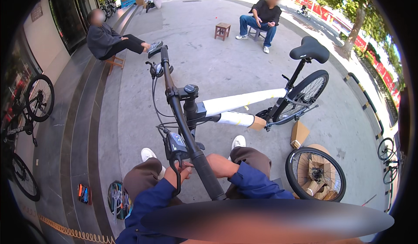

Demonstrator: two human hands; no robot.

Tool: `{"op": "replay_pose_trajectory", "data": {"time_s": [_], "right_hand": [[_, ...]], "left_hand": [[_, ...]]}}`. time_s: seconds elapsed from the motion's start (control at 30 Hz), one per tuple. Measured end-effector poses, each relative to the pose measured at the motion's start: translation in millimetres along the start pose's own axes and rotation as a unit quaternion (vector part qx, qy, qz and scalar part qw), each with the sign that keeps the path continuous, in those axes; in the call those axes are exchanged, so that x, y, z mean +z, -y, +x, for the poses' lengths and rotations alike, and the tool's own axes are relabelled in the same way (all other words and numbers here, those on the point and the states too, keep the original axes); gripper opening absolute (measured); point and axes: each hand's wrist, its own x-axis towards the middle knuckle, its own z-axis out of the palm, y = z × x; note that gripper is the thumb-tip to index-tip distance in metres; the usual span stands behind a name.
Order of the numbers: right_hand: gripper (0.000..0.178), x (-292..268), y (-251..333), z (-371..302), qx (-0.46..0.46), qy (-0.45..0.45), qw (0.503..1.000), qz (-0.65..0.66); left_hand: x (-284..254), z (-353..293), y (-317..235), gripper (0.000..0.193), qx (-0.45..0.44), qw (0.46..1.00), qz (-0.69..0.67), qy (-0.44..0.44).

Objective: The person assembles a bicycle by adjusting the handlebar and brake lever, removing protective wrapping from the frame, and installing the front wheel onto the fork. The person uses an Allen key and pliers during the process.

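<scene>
A bicycle stands before me, its handlebar (pixel 178 109) running toward me and its frame tubes wrapped in white covering (pixel 244 101). My left hand (pixel 184 171) is below the bar, beside the black brake lever (pixel 177 174); its fingers are pinched together, and what they hold is too small to make out. Across the black grip (pixel 207 174), my right hand (pixel 221 165) is close to the left one, its fingers hidden behind the bar. A shifter unit (pixel 176 143) sits just above my left hand. The bicycle's black saddle (pixel 310 50) and rear wheel (pixel 303 95) are farther off.
A loose wheel (pixel 315 174) lies on cardboard at the right. Tools fill a tray (pixel 120 200) and a small box (pixel 85 194) at the left, near a coiled hose (pixel 74 231). Two people sit beyond, near a wooden stool (pixel 222 31). Another bicycle (pixel 26 130) stands left by the steps.
</scene>
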Motion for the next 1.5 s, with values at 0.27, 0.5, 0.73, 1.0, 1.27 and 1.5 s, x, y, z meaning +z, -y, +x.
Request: {"op": "replay_pose_trajectory", "data": {"time_s": [0.27,0.5,0.73,1.0,1.27,1.5], "right_hand": [[0.017,-9,4,-1,0.013,0.001,1.0,0.025],[0.022,-1,-6,1,0.041,-0.007,0.998,0.04],[0.018,-5,-6,-1,0.069,-0.024,0.99,0.121],[0.019,14,-41,-12,0.029,-0.008,1.0,0.0],[0.018,45,-78,-20,0.131,0.067,0.988,0.055],[0.022,48,-67,-11,0.127,0.138,0.98,-0.061]], "left_hand": [[3,-4,-7,0.017,-0.013,0.999,0.03,-0.014],[2,-7,-15,0.017,-0.002,0.999,0.041,-0.015],[4,-10,-2,0.021,0.002,0.999,-0.032,-0.033],[4,-21,21,0.032,0.028,0.938,0.306,0.16],[-3,-21,49,0.045,0.043,0.922,0.344,0.169],[-13,-25,52,0.047,0.043,0.922,0.351,0.158]]}}
